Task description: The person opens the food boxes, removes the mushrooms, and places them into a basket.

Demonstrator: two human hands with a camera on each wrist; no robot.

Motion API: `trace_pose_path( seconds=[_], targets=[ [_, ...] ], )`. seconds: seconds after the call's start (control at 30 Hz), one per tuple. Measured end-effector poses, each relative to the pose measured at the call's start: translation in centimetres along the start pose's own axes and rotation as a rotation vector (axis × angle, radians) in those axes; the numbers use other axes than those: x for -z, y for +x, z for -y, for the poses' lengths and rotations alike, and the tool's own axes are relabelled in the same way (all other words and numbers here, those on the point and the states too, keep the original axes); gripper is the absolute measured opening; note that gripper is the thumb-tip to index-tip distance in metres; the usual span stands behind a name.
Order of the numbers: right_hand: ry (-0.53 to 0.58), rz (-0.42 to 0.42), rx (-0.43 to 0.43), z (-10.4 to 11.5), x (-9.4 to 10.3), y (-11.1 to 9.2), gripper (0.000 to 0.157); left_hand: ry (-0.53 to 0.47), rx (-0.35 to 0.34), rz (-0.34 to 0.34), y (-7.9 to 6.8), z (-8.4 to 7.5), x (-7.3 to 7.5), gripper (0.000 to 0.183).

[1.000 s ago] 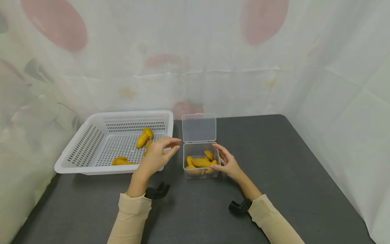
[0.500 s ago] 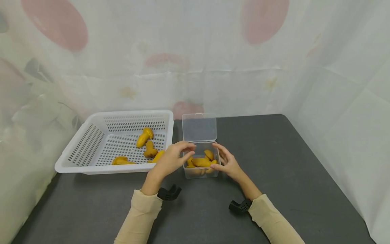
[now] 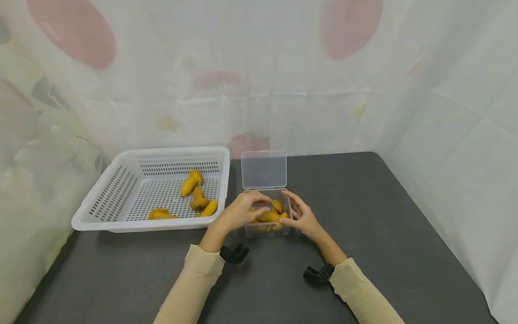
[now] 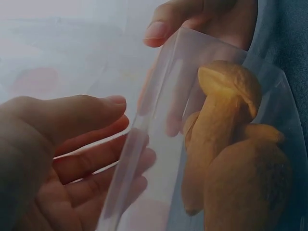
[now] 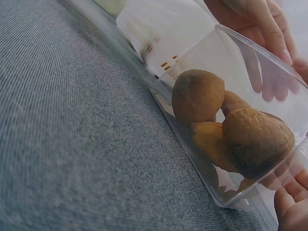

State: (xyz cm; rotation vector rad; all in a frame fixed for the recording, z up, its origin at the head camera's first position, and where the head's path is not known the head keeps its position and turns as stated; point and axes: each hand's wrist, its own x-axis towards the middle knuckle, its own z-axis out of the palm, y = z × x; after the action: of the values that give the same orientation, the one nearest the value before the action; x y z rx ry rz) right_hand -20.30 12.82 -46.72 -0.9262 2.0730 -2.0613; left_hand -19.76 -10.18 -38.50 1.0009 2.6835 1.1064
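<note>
A clear plastic box [image 3: 259, 231], its hinged lid [image 3: 264, 170] standing up at the back, contains several yellow-brown mushrooms [image 3: 270, 217]. My right hand [image 3: 301, 217] holds the box by its right side, thumb at the front corner and fingers toward the back. Over the box's left side is my left hand [image 3: 243, 210], its fingers loosely bent and partly covering the mushrooms. The left wrist view shows a gap between that hand's thumb [image 4: 108, 107] and fingers, with nothing in it; a mushroom [image 4: 216, 125] lies inside the box beyond.
To the left stands a white perforated basket [image 3: 101, 223] with several mushrooms [image 3: 191, 182] in it. Both rest on a dark grey tabletop [image 3: 364, 216]. A pale patterned curtain [image 3: 263, 67] hangs behind, and sheeting closes off the sides.
My left hand has moved right, from the basket's right edge to over the box. This uncovers mushrooms in the basket. The right hand and the box stay in place.
</note>
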Motion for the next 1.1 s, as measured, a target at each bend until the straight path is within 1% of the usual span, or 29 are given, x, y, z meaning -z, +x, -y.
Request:
trace_pose_path(
  seconds=[0.2,0.33,0.47,0.63,0.77,0.87,0.97,1.03,1.1],
  targets=[
    [-0.005,-0.002,-0.005,0.0,-0.1,0.1,0.084,0.08,0.017,0.041,1.0,0.3,-0.7,0.03],
    [-0.007,-0.006,-0.013,0.0,-0.1,0.1,0.084,0.105,0.048,0.067,1.4,0.5,-1.0,0.029],
    [-0.005,-0.008,-0.018,-0.2,0.0,0.0,0.085,0.147,0.087,0.113,1.5,0.5,-1.1,0.029],
    [-0.009,-0.008,-0.019,-0.2,0.0,0.1,0.085,0.216,0.124,0.186,1.6,0.1,-0.9,0.027],
    [-0.013,-0.009,-0.021,-0.2,0.0,0.1,0.084,0.225,0.146,0.211,1.7,-0.2,-0.7,0.025],
    [-0.015,-0.007,-0.022,-0.1,0.1,0.1,0.083,0.223,0.137,0.215,1.6,-0.3,-0.6,0.026],
    [-0.017,-0.007,-0.024,-0.1,0.1,0.1,0.083,0.224,0.102,0.202,1.5,-0.2,-0.6,0.026],
    [-0.018,-0.008,-0.023,-0.1,0.1,0.0,0.083,0.221,0.067,0.185,1.5,0.0,-0.5,0.025],
    [-0.017,-0.009,-0.024,0.0,0.1,0.0,0.083,0.201,0.049,0.166,1.4,0.2,-0.6,0.024]
  ],
)
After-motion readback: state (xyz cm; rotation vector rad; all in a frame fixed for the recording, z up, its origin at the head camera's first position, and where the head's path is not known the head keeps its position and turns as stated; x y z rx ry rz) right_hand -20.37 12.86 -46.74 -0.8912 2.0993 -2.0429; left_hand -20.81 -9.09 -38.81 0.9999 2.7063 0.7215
